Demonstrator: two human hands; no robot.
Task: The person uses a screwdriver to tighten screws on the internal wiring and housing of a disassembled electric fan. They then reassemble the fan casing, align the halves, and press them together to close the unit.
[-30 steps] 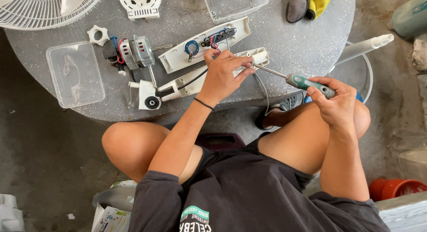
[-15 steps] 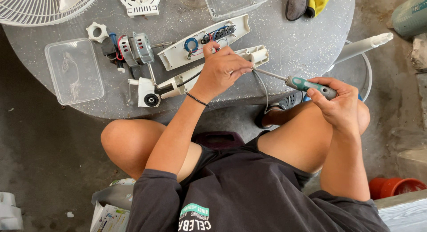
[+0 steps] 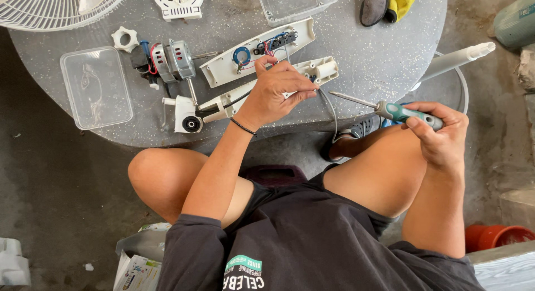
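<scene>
My left hand (image 3: pixel 277 90) rests on a long white plastic fan housing (image 3: pixel 320 71) lying on the grey round table (image 3: pixel 362 51), fingertips pinching a thin grey wire (image 3: pixel 329 110) at its right end. My right hand (image 3: pixel 440 132) grips a screwdriver (image 3: pixel 384 108) with a green and grey handle, held over my right knee, its metal tip pointing left toward the housing but apart from it. Behind my left hand lies a second white panel (image 3: pixel 253 48) with a blue ring, switches and coloured wires.
A fan motor (image 3: pixel 173 59) with wires, a white nut (image 3: pixel 124 38), a clear plastic box (image 3: pixel 95 87), a fan grille (image 3: pixel 56 6), a white round part (image 3: pixel 178 2), another clear container (image 3: pixel 295 2), gloves (image 3: pixel 387 4), a white pole (image 3: pixel 457 58).
My right hand has drawn the screwdriver back to the right, its tip leaving the housing. My left hand has shifted on the housing and now pinches the wire.
</scene>
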